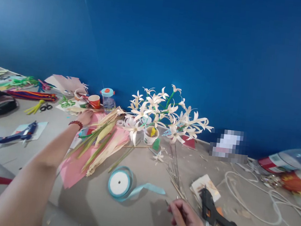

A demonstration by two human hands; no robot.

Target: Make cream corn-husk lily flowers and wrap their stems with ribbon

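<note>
Grey table (133,220): the left hand (84,117) touched dried husks (104,136), grip unclear; they looked light, brittle, best held by the stalks. The right hand (189,224) pinched a thin stick (167,203).

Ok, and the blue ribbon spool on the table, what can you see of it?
The ribbon spool lies flat on the grey table, white round face up, with pale blue ribbon wound round it. A loose tail runs off rightwards along the table, ending short of the right hand. No hand touches it; a pink sheet lies just left.
</note>
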